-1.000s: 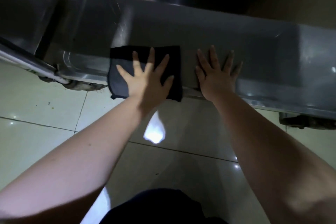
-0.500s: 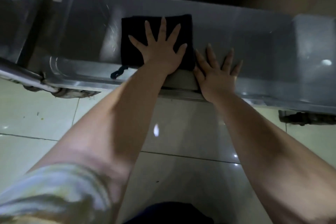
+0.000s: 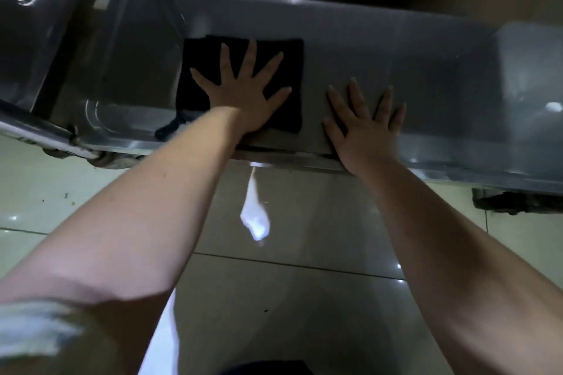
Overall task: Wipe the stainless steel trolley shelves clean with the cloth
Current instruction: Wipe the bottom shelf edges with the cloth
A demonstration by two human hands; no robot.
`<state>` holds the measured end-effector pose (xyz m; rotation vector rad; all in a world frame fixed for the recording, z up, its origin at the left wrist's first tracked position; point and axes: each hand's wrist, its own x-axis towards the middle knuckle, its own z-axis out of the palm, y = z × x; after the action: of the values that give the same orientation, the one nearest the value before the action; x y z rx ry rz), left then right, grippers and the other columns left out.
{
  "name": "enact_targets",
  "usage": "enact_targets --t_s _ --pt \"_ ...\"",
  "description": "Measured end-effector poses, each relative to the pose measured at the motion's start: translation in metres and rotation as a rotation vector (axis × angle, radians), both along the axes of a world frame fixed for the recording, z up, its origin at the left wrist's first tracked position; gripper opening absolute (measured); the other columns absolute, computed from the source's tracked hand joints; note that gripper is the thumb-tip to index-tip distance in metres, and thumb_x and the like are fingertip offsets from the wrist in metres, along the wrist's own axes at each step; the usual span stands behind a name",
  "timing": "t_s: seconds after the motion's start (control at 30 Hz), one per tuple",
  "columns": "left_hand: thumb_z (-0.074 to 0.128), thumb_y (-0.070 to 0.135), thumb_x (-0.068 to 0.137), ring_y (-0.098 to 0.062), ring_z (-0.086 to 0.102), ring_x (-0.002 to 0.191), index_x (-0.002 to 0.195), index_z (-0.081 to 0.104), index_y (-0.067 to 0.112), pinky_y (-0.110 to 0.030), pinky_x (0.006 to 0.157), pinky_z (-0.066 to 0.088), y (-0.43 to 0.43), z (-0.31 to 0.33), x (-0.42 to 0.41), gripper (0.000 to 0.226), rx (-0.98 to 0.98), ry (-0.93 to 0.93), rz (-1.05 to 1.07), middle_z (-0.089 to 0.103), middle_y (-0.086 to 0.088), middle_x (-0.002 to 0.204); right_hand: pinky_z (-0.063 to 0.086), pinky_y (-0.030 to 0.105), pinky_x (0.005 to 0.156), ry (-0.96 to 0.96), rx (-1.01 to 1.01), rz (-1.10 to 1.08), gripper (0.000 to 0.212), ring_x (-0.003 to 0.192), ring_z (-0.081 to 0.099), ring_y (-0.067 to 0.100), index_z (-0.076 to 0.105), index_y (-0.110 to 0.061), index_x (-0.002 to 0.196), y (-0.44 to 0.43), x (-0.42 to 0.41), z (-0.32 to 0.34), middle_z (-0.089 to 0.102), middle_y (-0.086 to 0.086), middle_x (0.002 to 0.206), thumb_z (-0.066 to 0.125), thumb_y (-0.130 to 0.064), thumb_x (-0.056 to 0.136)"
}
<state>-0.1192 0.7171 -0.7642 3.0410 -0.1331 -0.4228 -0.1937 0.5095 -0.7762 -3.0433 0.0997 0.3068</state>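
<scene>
A low stainless steel trolley shelf (image 3: 426, 70) runs across the upper part of the view. A dark square cloth (image 3: 195, 70) lies flat on it, left of the middle. My left hand (image 3: 246, 94) presses down on the cloth with its fingers spread wide. One corner of the cloth trails toward the shelf's front rim (image 3: 289, 158). My right hand (image 3: 362, 128) rests palm down on the bare steel just right of the cloth, fingers apart, holding nothing.
A trolley frame tube (image 3: 36, 125) crosses at the left, with a grimy caster (image 3: 112, 161) under the shelf corner. Another caster (image 3: 515, 201) sits at the right. Glossy pale floor tiles (image 3: 304, 283) lie below the shelf. The space behind the trolley is dark.
My left hand has slid the cloth from the shelf's front edge deeper onto the shelf. My right hand has stayed planted in the same spot.
</scene>
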Motion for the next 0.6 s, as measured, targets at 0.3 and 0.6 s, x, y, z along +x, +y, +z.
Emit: enact_targets --t_s 0.3,0.6 --pt "0.014 0.088 0.079 -0.041 -0.018 0.147 0.147 -0.01 0.058 -0.081 0.102 -0.004 -0.009 0.007 -0.029 0.077 0.0 0.007 -0.098 -0.018 0.005 0.163 -0.014 0.064 0.112 0.04 -0.027 -0.009 0.056 0.143 -0.022 0.047 -0.008 -0.055 0.148 0.002 0.003 -0.002 -0.013 -0.016 0.162 0.011 -0.064 0.096" --pt "0.023 0.089 0.077 -0.029 -0.02 0.148 0.142 -0.005 0.066 -0.075 0.107 -0.006 0.058 0.017 -0.09 0.074 -0.02 0.085 0.008 -0.015 0.016 0.162 -0.012 0.061 0.113 0.012 0.094 -0.106 0.059 0.147 -0.018 0.041 -0.004 -0.046 0.153 0.049 0.005 0.017 -0.013 -0.007 0.164 0.023 -0.055 0.101"
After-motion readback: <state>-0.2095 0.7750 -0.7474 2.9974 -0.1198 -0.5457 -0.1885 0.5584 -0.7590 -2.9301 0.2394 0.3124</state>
